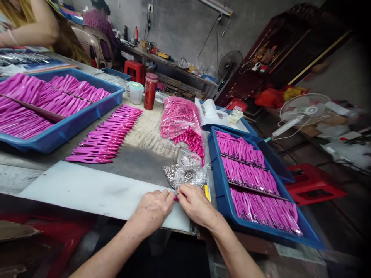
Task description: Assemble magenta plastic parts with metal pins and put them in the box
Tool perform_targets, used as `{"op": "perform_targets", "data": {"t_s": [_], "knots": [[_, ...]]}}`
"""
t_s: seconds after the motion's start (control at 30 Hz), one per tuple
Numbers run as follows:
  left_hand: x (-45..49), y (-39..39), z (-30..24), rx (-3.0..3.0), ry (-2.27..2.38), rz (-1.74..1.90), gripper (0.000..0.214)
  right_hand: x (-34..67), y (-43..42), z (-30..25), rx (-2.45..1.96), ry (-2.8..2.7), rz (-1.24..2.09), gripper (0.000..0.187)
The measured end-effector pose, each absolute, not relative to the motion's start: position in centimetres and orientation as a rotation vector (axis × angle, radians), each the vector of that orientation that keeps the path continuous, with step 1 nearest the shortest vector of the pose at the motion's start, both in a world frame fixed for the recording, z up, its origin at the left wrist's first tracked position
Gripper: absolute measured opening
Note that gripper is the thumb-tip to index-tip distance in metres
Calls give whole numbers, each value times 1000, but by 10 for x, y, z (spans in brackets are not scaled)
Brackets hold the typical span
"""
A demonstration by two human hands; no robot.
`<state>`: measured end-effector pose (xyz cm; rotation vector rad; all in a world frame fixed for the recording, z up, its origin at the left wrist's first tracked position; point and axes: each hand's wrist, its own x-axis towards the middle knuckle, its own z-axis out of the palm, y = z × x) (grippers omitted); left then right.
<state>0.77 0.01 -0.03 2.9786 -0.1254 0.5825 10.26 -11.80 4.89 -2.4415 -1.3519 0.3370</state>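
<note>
My left hand [156,210] is closed in a pinch near the front edge of a white board [95,189]. A small magenta plastic piece [175,198] shows at its fingertips. Against that piece, my right hand [193,202] is pinched too, and whatever its fingers grip is hidden. Just beyond both hands lies a pile of small metal parts [189,175] in crumpled clear plastic. A clear bag of small magenta plastic pieces [182,119] spills open behind the pile. To the left, a row of slotted magenta handles [106,135] with darker pink ends lies on the table.
Blue trays of magenta handles stand at left [113,96] and right [216,154], with dividers inside. A red tumbler [150,90] and a lidded plastic tub [135,92] stand at the back. Yellow-handled tool [206,192] lies beside my right hand. Another person's arm [43,27] is at upper left.
</note>
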Motion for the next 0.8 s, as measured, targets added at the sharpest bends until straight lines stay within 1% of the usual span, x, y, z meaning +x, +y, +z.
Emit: {"op": "perform_targets", "data": {"t_s": [0.43, 0.8], "knots": [[8, 0, 1, 3024, -120, 500, 11, 103, -116, 47, -2404, -1298, 354, 19], [9, -1, 0, 3017, -136, 450, 11, 103, -118, 43, -2513, -1312, 298, 19]]}}
